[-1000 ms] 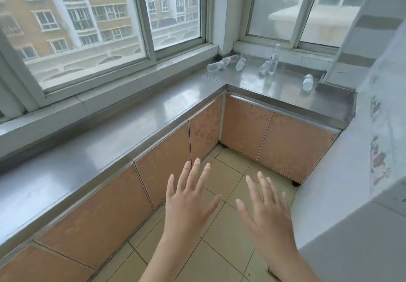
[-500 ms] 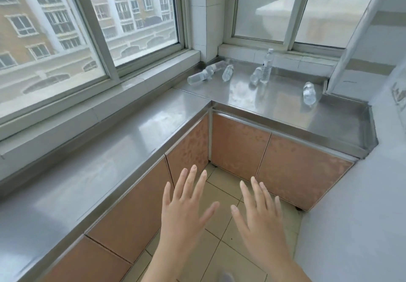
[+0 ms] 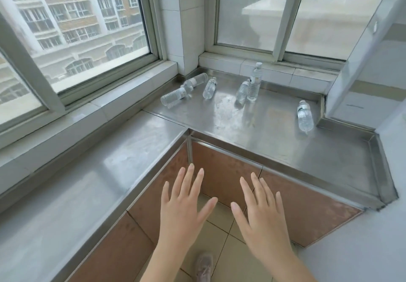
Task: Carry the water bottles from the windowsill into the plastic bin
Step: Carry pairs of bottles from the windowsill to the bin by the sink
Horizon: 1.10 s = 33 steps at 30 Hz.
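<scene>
Head view: both hands are held out low, palms down, fingers spread wide and holding nothing. The left hand and the right hand hover side by side over the floor, in front of the steel table that fills the window corner, and neither touches anything.

The water bottles all lie ahead of the hands, from about 11 to 1 o'clock, well apart from them, on the far part of the table under the windowsill.

- The upright bottle stands at roughly 12 o'clock, cap up, its long axis vertical.
- A small bottle lies just beside it on the left, cap toward the window.
- Another lying bottle points its cap away too, axis near 12 to 6.
- Two bottles at 11 o'clock, one near the corner and one nearer, lie slantwise, axis about 2 to 8.
- One bottle lies alone at 1 o'clock by the right wall, cap at the far end.

I judge the left hand nearer the slanted pair and the right hand nearer the lone bottle. The plastic bin is not in view.
</scene>
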{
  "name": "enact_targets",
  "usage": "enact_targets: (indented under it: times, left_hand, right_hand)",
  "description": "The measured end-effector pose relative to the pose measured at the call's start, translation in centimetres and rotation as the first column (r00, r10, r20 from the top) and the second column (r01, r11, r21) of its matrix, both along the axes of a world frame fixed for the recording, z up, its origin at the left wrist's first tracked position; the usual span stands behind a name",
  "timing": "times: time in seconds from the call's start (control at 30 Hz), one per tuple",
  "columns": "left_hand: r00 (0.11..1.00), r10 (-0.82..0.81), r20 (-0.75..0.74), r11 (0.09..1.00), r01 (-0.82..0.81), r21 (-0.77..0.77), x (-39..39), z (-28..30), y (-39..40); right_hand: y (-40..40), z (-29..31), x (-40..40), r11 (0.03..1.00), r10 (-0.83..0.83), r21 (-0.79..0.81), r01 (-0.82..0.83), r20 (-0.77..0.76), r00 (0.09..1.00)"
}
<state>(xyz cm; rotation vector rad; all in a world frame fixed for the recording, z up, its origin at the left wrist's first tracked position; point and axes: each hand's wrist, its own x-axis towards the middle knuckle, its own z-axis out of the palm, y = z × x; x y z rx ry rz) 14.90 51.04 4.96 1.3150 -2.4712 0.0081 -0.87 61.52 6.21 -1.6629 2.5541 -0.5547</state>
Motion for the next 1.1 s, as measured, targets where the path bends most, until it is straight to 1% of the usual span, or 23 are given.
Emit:
enact_targets:
  times: [0.1, 0.2, 0.27, 0.37, 0.53, 0.7, 0.77, 0.97, 1.1]
  left_hand:
    - [0.999, -0.048, 0.006, 0.999, 0.048, 0.004, -4.7, -0.5, -5.0]
    - [0.995, -0.104, 0.006, 0.993, 0.104, 0.056, -9.9, -0.9, -9.7]
    - [0.987, -0.163, -0.001, 0.984, 0.162, 0.073, -13.6, -0.7, -12.5]
    - [0.965, -0.263, -0.005, 0.963, 0.263, 0.052, -19.2, -0.3, -16.6]
    - [0.932, -0.363, 0.011, 0.926, 0.360, 0.109, -27.7, 0.2, -20.9]
    - [0.929, -0.368, 0.050, 0.921, 0.356, 0.161, -34.8, -1.0, -24.0]
    - [0.936, -0.349, 0.054, 0.923, 0.333, 0.191, -37.6, -1.8, -25.0]
    - [0.950, -0.311, 0.018, 0.912, 0.293, 0.286, -45.5, -3.3, -27.6]
    - [0.968, -0.249, -0.021, 0.895, 0.238, 0.378, -48.4, -4.3, -29.3]
  right_hand:
    - [-3.8, -0.1, -3.9, 0.998, -0.053, 0.014, 0.053, -0.002, 0.999]
    - [-7.2, -0.3, -8.0, 0.992, -0.115, 0.046, 0.116, -0.022, 0.993]
    - [-9.2, -0.1, -10.9, 0.982, -0.176, 0.060, 0.179, -0.048, 0.983]
    - [-12.1, 0.5, -15.1, 0.966, -0.248, 0.065, 0.251, -0.061, 0.967]
    - [-15.2, 0.3, -22.1, 0.935, -0.348, 0.054, 0.352, -0.065, 0.935]
    - [-18.7, -0.6, -30.0, 0.910, -0.406, 0.077, 0.408, -0.038, 0.913]
    - [-20.0, -1.3, -33.2, 0.913, -0.397, 0.090, 0.398, -0.033, 0.917]
    - [-23.3, -3.8, -42.0, 0.916, -0.380, 0.148, 0.374, 0.015, 0.925]
    - [-25.5, -6.1, -47.1, 0.896, -0.411, 0.177, 0.406, -0.009, 0.911]
